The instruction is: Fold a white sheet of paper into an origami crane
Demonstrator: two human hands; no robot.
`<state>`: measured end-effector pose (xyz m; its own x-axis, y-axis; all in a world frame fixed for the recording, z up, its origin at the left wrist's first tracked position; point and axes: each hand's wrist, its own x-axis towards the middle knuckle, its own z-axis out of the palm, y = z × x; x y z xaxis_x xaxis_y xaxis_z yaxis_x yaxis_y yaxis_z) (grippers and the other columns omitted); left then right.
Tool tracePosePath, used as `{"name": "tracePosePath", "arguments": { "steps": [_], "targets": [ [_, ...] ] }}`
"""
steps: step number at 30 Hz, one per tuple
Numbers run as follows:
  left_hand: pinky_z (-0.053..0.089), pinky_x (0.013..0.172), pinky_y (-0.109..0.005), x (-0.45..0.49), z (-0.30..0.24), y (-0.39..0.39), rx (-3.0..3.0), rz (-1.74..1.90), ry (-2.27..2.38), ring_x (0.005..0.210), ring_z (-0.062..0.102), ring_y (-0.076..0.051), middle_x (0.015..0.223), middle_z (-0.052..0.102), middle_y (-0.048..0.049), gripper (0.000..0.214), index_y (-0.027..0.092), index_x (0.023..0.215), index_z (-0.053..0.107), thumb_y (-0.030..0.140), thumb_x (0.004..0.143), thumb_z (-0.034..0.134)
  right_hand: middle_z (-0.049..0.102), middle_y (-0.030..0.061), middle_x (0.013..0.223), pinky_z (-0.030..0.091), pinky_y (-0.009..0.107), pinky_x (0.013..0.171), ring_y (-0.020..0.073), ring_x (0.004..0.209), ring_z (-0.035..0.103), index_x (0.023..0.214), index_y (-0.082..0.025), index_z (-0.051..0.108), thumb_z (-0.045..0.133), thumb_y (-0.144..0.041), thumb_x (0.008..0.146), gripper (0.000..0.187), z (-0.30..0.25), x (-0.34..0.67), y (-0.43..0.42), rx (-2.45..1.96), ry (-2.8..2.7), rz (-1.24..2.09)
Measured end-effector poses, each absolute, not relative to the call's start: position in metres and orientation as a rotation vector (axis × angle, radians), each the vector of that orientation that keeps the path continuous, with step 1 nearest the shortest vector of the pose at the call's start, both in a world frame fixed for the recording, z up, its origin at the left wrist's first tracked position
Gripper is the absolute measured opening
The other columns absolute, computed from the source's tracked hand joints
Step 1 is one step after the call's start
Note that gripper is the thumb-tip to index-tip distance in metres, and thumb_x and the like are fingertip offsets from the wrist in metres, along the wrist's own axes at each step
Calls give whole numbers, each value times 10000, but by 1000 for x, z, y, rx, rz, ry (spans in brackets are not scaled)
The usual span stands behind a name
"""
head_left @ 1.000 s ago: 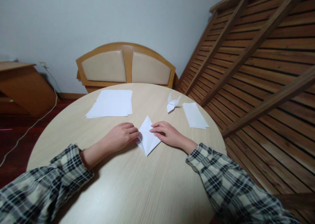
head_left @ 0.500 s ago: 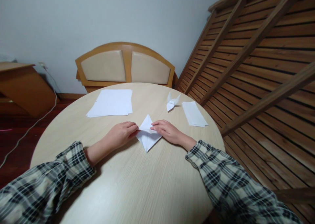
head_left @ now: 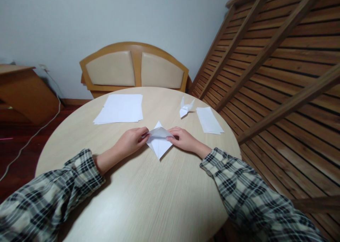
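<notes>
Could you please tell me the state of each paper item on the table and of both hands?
Diamond-shaped paper: partly folded, one layer raised
Left hand: fingers curled, gripping its left side
Right hand: thumb and fingers gripping its right side
Paper figure: folded, two points raised
Large sheets: flat, stacked unevenly
Narrow sheets: flat, stacked unevenly

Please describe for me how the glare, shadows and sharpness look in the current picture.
Head view: a soft, pale sheen on the near tabletop; head view: a dark shadow beside the left sleeve; head view: the paper stack looks almost plain white, and finer creases on the folded paper are hard to make out.
</notes>
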<state>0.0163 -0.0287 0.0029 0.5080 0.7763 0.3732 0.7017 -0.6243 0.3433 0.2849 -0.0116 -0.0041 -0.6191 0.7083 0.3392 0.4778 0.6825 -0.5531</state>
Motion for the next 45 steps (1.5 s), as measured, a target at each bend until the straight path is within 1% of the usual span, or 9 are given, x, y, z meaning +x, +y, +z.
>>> {"name": "tracePosePath", "arguments": {
  "steps": [7, 10, 15, 18, 22, 28, 34, 40, 45],
  "targets": [
    [406, 630, -272, 18, 3, -27, 2449, 762, 1282, 678, 595, -158, 792, 673, -29, 129, 190, 973, 641, 295, 923, 587, 770, 61, 1032, 490, 371, 937, 204, 1003, 676, 945, -219, 766, 585, -179, 924, 187, -3, 281, -13, -962, -2276, 631],
    [369, 607, -271, 20, 2, -25, 2442, 773, 1325, 647, 557, -150, 736, 636, -22, 144, 182, 843, 635, 297, 921, 595, 754, 55, 905, 486, 337, 847, 197, 894, 667, 842, -208, 759, 574, -233, 942, 212, 0, 279, -15, -1041, -2240, 660],
    [303, 574, -272, 24, 3, -22, 2407, 829, 1370, 573, 472, -127, 618, 542, 5, 334, 184, 624, 502, 301, 924, 588, 699, 43, 760, 433, 292, 708, 185, 771, 618, 742, -185, 726, 562, -302, 947, 287, 0, 274, -18, -1173, -2160, 684],
    [282, 561, -272, 27, 3, -20, 2368, 878, 1382, 542, 436, -117, 577, 508, 19, 384, 189, 586, 447, 313, 925, 578, 702, 41, 777, 410, 282, 663, 175, 726, 601, 805, -172, 732, 543, -325, 949, 283, -4, 269, -18, -1195, -2051, 722],
    [246, 537, -275, 29, 2, -18, 2311, 909, 1413, 514, 403, -113, 534, 470, 32, 422, 195, 568, 412, 353, 928, 569, 731, 55, 884, 429, 290, 702, 189, 793, 629, 928, -168, 734, 525, -336, 946, 268, -9, 260, -18, -1132, -1900, 777],
    [251, 533, -276, 31, 0, -13, 2252, 947, 1435, 511, 418, -114, 535, 486, 28, 413, 186, 609, 507, 407, 958, 521, 731, 64, 928, 444, 309, 756, 200, 846, 639, 956, -178, 717, 490, -358, 963, 290, -19, 252, -18, -1098, -1848, 717],
    [306, 550, -274, 30, -1, -8, 2193, 971, 1444, 569, 500, -135, 635, 622, -13, 348, 170, 756, 683, 435, 944, 557, 732, 71, 933, 436, 306, 729, 199, 823, 638, 990, -173, 710, 475, -355, 972, 298, -20, 251, -19, -1128, -1860, 703],
    [429, 625, -272, 31, -6, -4, 2069, 1087, 1220, 699, 590, -154, 824, 713, -52, 274, 158, 915, 715, 395, 929, 577, 731, 66, 923, 445, 303, 728, 199, 819, 647, 1012, -184, 709, 474, -341, 977, 285, -16, 250, -24, -1151, -1884, 646],
    [403, 614, -279, 34, -5, -4, 2057, 1079, 1204, 665, 545, -146, 754, 663, -37, 286, 149, 843, 692, 378, 937, 548, 751, 71, 964, 463, 316, 745, 211, 847, 671, 1036, -201, 719, 487, -315, 973, 266, -12, 246, -29, -1230, -1880, 603]
  ]
}}
